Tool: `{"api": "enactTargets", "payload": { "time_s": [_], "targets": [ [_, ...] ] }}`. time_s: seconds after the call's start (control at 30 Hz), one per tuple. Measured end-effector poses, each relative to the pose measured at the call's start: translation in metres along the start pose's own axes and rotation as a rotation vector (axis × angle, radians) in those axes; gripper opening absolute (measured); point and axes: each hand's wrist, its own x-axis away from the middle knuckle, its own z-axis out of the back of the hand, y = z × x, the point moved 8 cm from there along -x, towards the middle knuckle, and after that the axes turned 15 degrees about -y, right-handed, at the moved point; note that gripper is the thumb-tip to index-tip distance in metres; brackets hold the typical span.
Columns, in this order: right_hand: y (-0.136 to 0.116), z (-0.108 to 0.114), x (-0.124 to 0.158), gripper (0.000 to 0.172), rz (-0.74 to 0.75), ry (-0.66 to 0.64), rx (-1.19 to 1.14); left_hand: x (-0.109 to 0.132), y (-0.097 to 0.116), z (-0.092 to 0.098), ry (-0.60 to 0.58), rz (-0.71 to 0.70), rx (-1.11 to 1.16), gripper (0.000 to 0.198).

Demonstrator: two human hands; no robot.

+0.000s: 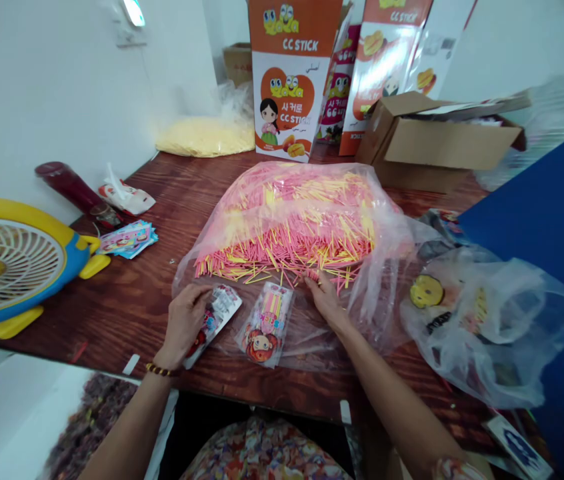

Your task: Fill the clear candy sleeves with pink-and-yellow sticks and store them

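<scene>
A big heap of pink and yellow sticks (292, 230) lies on a clear plastic sheet in the middle of the wooden table (127, 307). My right hand (326, 299) reaches into the near edge of the heap, its fingers pinched on a few sticks. My left hand (185, 321) is closed on a small printed packet (217, 319) resting on the table. Between the hands lies a second printed packet (266, 323) with sticks inside it.
A yellow and blue fan (9, 263) stands at the left, with loose packets (129, 239) and a dark red bottle (69, 187) behind it. CC Stick cartons (289, 77), a brown cardboard box (437, 140) and a yellow bag (207, 137) line the back. Crumpled plastic bags (487, 320) lie right.
</scene>
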Motion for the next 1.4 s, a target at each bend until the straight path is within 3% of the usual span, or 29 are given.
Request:
{"api": "enactTargets", "payload": {
  "time_s": [0.2, 0.33, 0.47, 0.57, 0.67, 0.8, 0.97, 1.1, 1.2, 1.27, 1.4],
  "targets": [
    [-0.007, 0.004, 0.003, 0.02, 0.008, 0.034, -0.061, 0.002, -0.007, 0.002, 0.059, 0.069, -0.068, 0.032],
    [-0.011, 0.003, 0.003, 0.017, 0.002, 0.004, -0.014, 0.004, 0.006, 0.016, 0.062, 0.043, 0.052, 0.029],
    [-0.019, 0.008, -0.001, 0.023, 0.012, 0.088, -0.364, -0.003, 0.026, 0.023, 0.017, 0.094, 0.333, 0.025],
    [-0.038, -0.001, -0.006, 0.026, 0.022, 0.06, -0.71, -0.013, 0.045, 0.001, -0.063, 0.128, 0.633, 0.031],
    [-0.063, -0.014, -0.006, 0.026, 0.006, -0.02, -0.828, -0.02, 0.064, -0.04, -0.227, 0.163, 0.789, 0.03],
    [-0.102, -0.026, -0.001, 0.022, 0.083, -0.189, -0.417, -0.022, 0.082, -0.072, -0.343, 0.13, 0.793, 0.027],
    [-0.132, -0.055, 0.0, 0.017, 0.178, -0.475, 0.178, -0.022, 0.084, -0.077, -0.393, 0.122, 0.734, 0.024],
    [-0.133, -0.068, -0.007, 0.011, 0.151, -0.547, 0.332, -0.02, 0.085, -0.075, -0.432, 0.108, 0.671, 0.026],
    [-0.128, -0.068, -0.01, 0.006, 0.119, -0.527, 0.266, -0.018, 0.087, -0.074, -0.452, 0.089, 0.635, 0.029],
    [-0.127, -0.06, -0.012, 0.008, 0.108, -0.441, 0.131, -0.017, 0.086, -0.073, -0.443, 0.06, 0.621, 0.03],
    [-0.129, -0.038, -0.012, 0.014, 0.098, -0.154, -0.433, -0.014, 0.087, -0.072, -0.418, -0.044, 0.576, 0.029]
  ]
}}
